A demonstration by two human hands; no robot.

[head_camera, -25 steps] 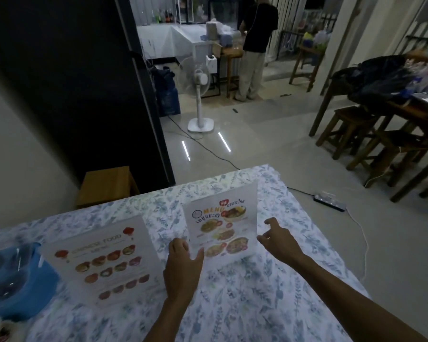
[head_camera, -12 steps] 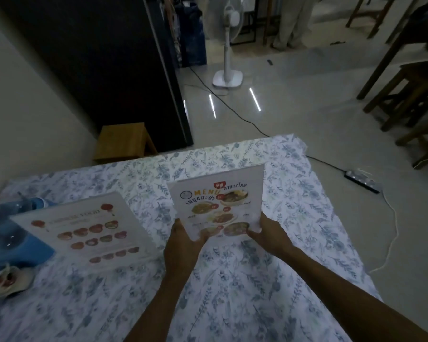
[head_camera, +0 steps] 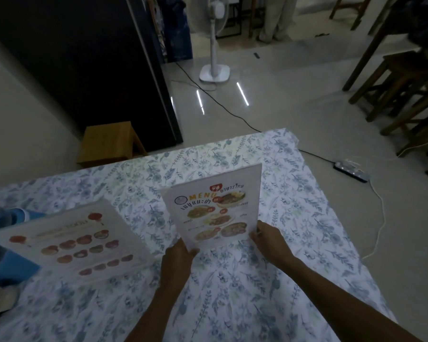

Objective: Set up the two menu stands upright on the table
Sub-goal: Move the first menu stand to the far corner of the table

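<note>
The left hand (head_camera: 177,261) pinches the lower left corner of the Thai menu stand (head_camera: 214,208), and the right hand (head_camera: 269,241) has its fingers (head_camera: 253,235) clamped on the lower right edge. The stand tilts back at the table's (head_camera: 294,280) centre, above the floral cloth. At nine o'clock from it, well apart, the second menu stand (head_camera: 77,243) reclines beside a blue container (head_camera: 8,265).

I stand in a small eatery. Picture menus (head_camera: 214,213) lie on my floral-clothed table (head_camera: 294,218); wooden stools (head_camera: 395,80) and a pedestal fan (head_camera: 214,45) occupy the tiled floor.
</note>
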